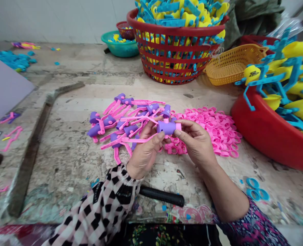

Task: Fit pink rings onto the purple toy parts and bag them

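Between both hands is a purple plastic body with pink arms, its long pink arms pointing left. My left hand is closed around its left end. At the right end, my right hand pinches a pink ring against the purple body. Whether the ring is fully seated I cannot tell. Behind my left hand lies a pile of similar purple and pink pieces. Past my right hand spreads a heap of loose pink rings.
A red basket of blue and yellow pieces stands at the back, near a green bowl and a yellow basket. A red tub is at right. A black handle lies in front; a long bar lies left.
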The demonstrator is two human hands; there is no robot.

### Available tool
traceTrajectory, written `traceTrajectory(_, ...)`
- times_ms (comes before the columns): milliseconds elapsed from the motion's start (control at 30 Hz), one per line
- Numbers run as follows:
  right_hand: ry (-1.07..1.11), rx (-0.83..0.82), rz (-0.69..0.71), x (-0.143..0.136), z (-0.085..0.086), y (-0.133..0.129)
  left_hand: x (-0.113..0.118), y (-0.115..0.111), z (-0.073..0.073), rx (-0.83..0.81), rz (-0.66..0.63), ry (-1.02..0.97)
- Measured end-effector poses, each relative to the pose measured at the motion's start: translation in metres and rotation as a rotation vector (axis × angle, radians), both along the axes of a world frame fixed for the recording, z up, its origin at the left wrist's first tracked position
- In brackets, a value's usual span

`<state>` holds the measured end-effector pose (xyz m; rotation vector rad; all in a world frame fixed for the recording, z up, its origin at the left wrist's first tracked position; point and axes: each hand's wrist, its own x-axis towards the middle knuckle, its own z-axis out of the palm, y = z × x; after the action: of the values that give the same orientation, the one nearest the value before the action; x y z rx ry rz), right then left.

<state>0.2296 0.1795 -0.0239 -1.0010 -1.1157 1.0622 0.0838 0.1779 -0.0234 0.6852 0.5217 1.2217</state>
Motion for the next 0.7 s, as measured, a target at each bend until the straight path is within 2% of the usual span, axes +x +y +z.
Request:
traceTrajectory(200,0.123,-0.066,-0.018,0.002,0.001,0.004,0.001,-0.001,0.000,-0.081,-0.033,0.035)
traceTrajectory(300,0.199,-0.046,-0.125,0.008,0.002,0.010,0.000,-0.005,-0.002,-0.031,-0.084,0.190)
traceTrajectory(367,0.162,0.032,-0.247,0.012,0.002,0.012,0.000,-0.012,-0.002,0.138,0.017,0.407)
traceTrajectory(433,0.007,0.149,-0.366,0.015,0.002,0.012,-0.001,-0.019,-0.002,0.399,0.248,0.602)
traceTrajectory(500,-0.231,0.273,-0.437,0.015,0.003,0.007,-0.002,-0.024,-0.002,0.596,0.500,0.707)
traceTrajectory(567,-0.459,0.376,-0.439,0.014,0.004,0.000,-0.002,-0.025,-0.001,0.637,0.660,0.769)
traceTrajectory(600,-0.543,0.421,-0.419,0.013,0.005,-0.003,-0.002,-0.023,0.000,0.615,0.687,0.811)
traceTrajectory(700,-0.667,0.538,-0.360,0.010,0.007,-0.010,-0.006,-0.015,0.000,0.526,0.656,0.919)
